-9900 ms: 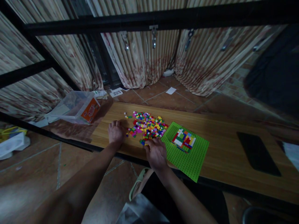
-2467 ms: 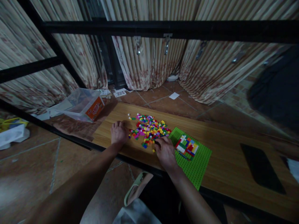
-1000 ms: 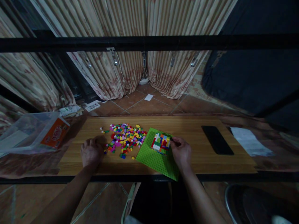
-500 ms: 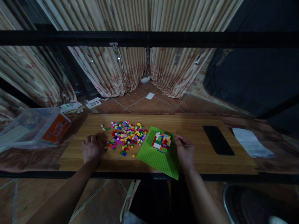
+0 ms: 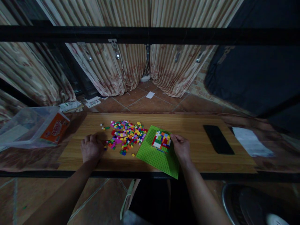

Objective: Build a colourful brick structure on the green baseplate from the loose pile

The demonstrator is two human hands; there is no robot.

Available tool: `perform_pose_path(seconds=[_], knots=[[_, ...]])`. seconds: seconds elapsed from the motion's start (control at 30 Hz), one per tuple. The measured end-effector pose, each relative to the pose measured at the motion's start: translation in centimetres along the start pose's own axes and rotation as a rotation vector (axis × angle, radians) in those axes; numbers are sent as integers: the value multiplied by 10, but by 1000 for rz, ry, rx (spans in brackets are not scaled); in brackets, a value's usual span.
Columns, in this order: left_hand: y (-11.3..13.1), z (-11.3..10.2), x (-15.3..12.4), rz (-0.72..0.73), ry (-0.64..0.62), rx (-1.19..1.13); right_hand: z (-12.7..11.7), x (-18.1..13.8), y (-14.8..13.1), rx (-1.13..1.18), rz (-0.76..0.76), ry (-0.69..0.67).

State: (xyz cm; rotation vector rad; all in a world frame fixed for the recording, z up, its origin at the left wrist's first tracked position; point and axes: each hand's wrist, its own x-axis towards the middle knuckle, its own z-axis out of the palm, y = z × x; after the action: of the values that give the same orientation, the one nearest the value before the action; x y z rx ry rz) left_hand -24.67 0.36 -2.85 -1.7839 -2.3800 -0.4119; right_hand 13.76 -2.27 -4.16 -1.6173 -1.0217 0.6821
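Note:
A green studded baseplate [image 5: 161, 160] lies slanted on the wooden table. On it stands a square block of multicoloured toy bricks [image 5: 161, 139]. My right hand [image 5: 181, 149] is at the right side of this block, thumb and fingers pinched together at its upper right corner; whatever is between the fingertips is too small to make out. My left hand [image 5: 91, 148] rests on the tabletop, fingers loosely bent and apart, holding nothing visible. Just right of it spreads a loose pile of small coloured bricks [image 5: 127, 134], which reaches close to the baseplate's left edge.
A clear plastic box [image 5: 28, 125] with an orange label stands at the left. On the right of the table [image 5: 194, 125] lies a black flat phone-like slab [image 5: 218, 139], with white paper [image 5: 252, 142] beyond it. A dark round-rimmed seat [image 5: 243, 203] is at the lower right.
My right hand has moved left, its fingertips now at the corner of the brick block. My left hand stays in place. The whole view has shifted slightly.

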Motion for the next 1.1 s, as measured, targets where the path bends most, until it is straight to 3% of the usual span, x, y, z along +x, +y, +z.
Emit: perform_pose_path(seconds=[0.47,0.63,0.8,0.93,1.1], knots=[[-1,2,-1,-6,34,-26,-7,4,-5,-32,-17,-104],[-1,1,-1,-6,15,-10,-15,-17,-15,-114,-121,-55],[-1,3,0,-16,11,8,-7,-42,-25,-398,-375,-251],[-1,1,0,-16,12,9,-4,-36,-22,-506,-394,-319],[1,-4,-2,0,11,15,-20,-18,-10,-506,-377,-387]])
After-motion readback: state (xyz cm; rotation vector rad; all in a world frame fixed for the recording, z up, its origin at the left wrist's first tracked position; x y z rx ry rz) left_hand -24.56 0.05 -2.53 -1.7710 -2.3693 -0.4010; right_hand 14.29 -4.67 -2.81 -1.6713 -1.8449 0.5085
